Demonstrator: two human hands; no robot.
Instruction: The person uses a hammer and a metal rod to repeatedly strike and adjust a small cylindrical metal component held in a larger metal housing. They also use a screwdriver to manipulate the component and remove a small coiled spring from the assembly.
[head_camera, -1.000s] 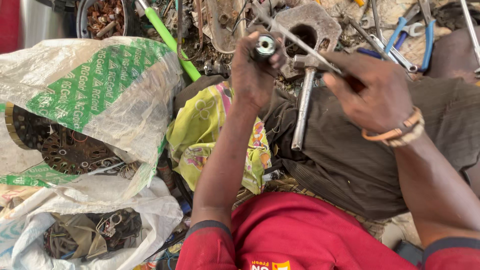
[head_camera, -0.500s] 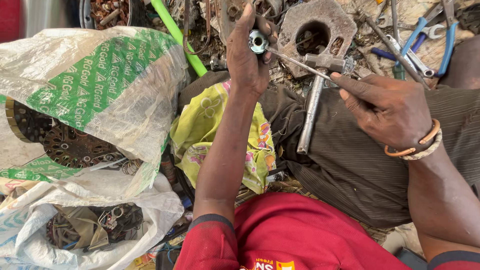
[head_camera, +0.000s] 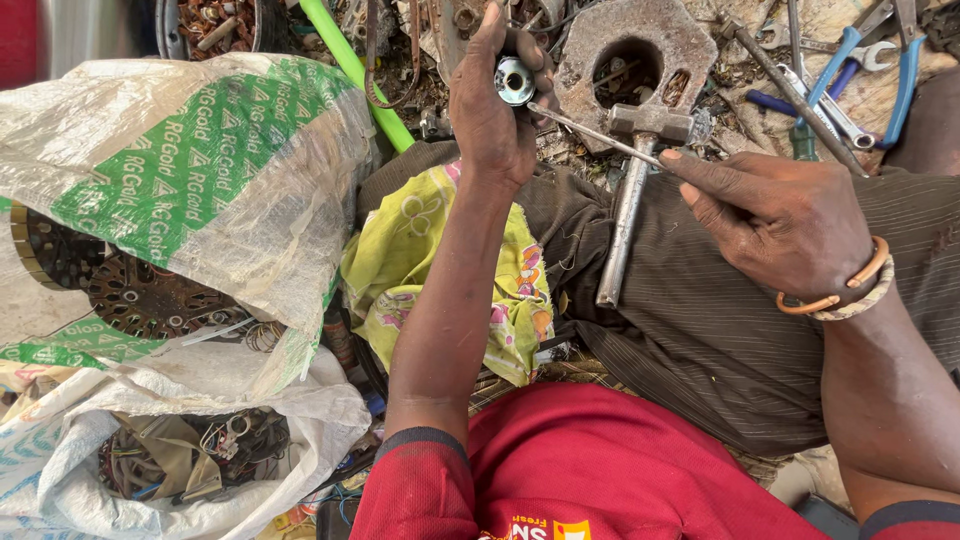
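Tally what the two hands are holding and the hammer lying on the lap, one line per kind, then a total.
Round metal bearing, in the left hand: 1
Thin metal rod, in the right hand: 1
Metal hammer on the lap: 1
Total: 3

the left hand (head_camera: 495, 110) and right hand (head_camera: 780, 215) work in a tight pocket over the lap. just beyond them the ground is packed: a heavy metal plate with a round hole (head_camera: 635, 50) sits right behind the thin rod (head_camera: 600, 135), and the hammer (head_camera: 630, 200) lies across the dark trousers (head_camera: 700, 320) between the hands. toward the top right corner, blue-handled pliers (head_camera: 880, 70) and spanners (head_camera: 830, 105) crowd the ground. to the left, the green-and-white sack (head_camera: 190, 180) and a green pipe (head_camera: 360, 75) block the way. the yellow cloth (head_camera: 400, 260) and the trousers offer the only soft, open room, below the hands.
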